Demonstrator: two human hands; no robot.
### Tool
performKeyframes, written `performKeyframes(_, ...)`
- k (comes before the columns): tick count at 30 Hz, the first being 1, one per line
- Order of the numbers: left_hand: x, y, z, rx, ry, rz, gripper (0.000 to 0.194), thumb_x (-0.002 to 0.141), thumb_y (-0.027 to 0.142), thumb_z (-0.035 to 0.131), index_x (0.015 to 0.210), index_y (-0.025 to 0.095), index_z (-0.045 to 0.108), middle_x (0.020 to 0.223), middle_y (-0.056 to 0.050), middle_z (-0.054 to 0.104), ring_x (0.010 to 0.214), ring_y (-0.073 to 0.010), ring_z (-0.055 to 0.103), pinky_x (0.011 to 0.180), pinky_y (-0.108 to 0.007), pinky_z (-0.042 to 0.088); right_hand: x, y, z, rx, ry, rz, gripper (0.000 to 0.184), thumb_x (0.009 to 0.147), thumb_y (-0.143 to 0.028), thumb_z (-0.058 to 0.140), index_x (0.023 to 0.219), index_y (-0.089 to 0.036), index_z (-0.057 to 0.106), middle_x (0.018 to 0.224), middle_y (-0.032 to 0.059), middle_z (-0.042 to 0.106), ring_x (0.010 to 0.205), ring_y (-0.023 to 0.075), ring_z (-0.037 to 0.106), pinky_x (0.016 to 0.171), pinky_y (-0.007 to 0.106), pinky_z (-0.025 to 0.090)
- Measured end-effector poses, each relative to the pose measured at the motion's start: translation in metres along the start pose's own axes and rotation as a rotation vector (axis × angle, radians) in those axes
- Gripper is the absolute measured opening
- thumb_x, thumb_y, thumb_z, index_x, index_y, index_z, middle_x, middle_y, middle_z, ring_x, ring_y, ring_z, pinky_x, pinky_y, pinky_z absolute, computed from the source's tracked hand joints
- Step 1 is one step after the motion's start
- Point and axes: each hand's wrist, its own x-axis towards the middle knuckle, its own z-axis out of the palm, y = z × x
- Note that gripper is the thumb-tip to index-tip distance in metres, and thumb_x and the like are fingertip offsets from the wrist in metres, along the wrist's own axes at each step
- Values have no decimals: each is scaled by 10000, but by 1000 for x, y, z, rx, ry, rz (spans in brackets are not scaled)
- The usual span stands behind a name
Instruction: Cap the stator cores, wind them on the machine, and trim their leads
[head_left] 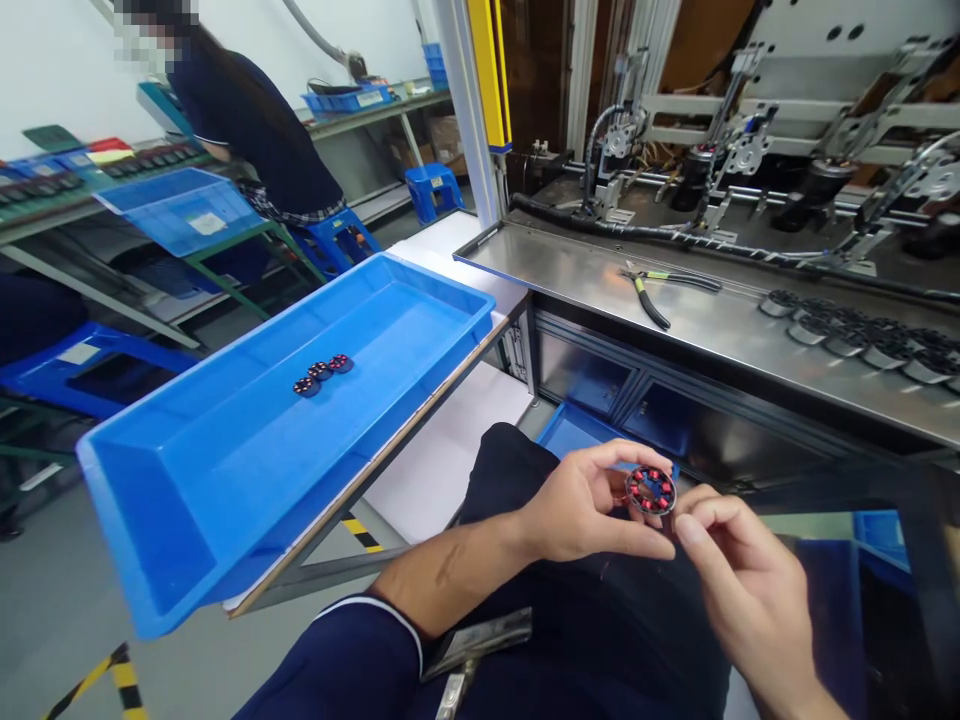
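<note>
A small ring-shaped motor stator (pixel 650 491), with red windings around its inside, is held above my lap. My left hand (pixel 581 500) grips it between the thumb and the curled fingers. Close to its right edge, my right hand (pixel 739 570) has thumb and forefinger pinched together; whatever lies between them is too small to make out. Thin reddish wire shows at the ring's left side. Three similar stators (pixel 321 371) lie in a row inside the large blue tray (pixel 300 500) to my left.
Green-handled pliers (pixel 660 283) lie on the metal ledge (pixel 555 262) of the machine ahead. Several grey-and-black rings (pixel 847 335) stand at its right. A yellow-cased post (pixel 489 75) rises beside it. At the back left, another person (pixel 255 130) sits on a blue stool (pixel 337 240).
</note>
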Motion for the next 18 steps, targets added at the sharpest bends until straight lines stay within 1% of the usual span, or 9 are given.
performKeyframes(1, 0, -1, 2, 104, 43, 67, 533, 624, 255, 897, 1099, 151, 678, 1028, -83, 667, 820, -141, 671, 774, -294, 581, -1, 0, 0, -4, 6, -6, 184, 914, -286, 637, 750, -216, 593, 776, 13, 605, 733, 116, 577, 666, 189, 494)
performKeyframes(3, -1, -1, 5, 379, 107, 255, 385, 713, 243, 820, 1062, 143, 692, 1078, -107, 660, 913, -173, 674, 813, -305, 581, -1, 1, -2, 14, 17, -9, 148, 900, -282, 657, 782, -219, 595, 797, 15, 602, 752, 117, 576, 679, 187, 497)
performKeyframes(6, -2, 4, 8, 723, 108, 547, 380, 733, 182, 755, 1102, 150, 668, 1032, -104, 695, 925, -189, 691, 810, -305, 598, 1, 4, -1, 109, -2, 9, 128, 850, -283, 720, 881, -234, 606, 873, 23, 597, 823, 138, 584, 727, 217, 514)
performKeyframes(8, -2, 7, 9, 806, 92, 659, 399, 725, 152, 745, 1113, 150, 646, 999, -97, 716, 915, -189, 706, 821, -305, 610, 2, 5, 3, 203, -35, 46, 121, 858, -289, 709, 873, -233, 602, 889, 24, 579, 825, 144, 573, 731, 240, 518)
performKeyframes(10, -1, 8, 10, 801, 103, 689, 387, 716, 139, 754, 1088, 137, 644, 977, -101, 727, 904, -189, 716, 817, -299, 615, 1, 5, 9, 310, -26, 104, 125, 904, -307, 645, 828, -226, 588, 860, 22, 563, 795, 146, 557, 722, 262, 517)
performKeyframes(12, -1, 7, 9, 770, 130, 665, 364, 711, 144, 763, 1058, 128, 653, 968, -106, 733, 885, -185, 719, 798, -289, 617, -3, 6, 17, 402, 24, 180, 177, 938, -332, 586, 801, -221, 571, 830, 24, 561, 778, 153, 558, 720, 282, 521)
performKeyframes(14, 0, 5, 8, 740, 152, 629, 351, 710, 158, 761, 1046, 132, 662, 965, -101, 736, 867, -179, 720, 785, -284, 617, -7, 8, 21, 436, 71, 241, 215, 953, -355, 555, 788, -217, 556, 827, 32, 569, 788, 164, 572, 716, 291, 524)
performKeyframes(16, 0, 5, 7, 737, 151, 618, 350, 705, 164, 758, 1042, 137, 666, 965, -98, 737, 864, -179, 721, 783, -285, 618, -9, 10, 22, 398, 95, 231, 189, 946, -355, 575, 814, -221, 554, 890, 41, 588, 830, 167, 587, 740, 288, 526)
performKeyframes(18, -1, 7, 7, 760, 134, 637, 361, 695, 157, 761, 1042, 130, 667, 964, -107, 736, 870, -187, 724, 783, -286, 619, -10, 11, 19, 310, 122, 137, 120, 895, -318, 665, 906, -237, 578, 1002, 46, 594, 897, 163, 591, 789, 277, 523)
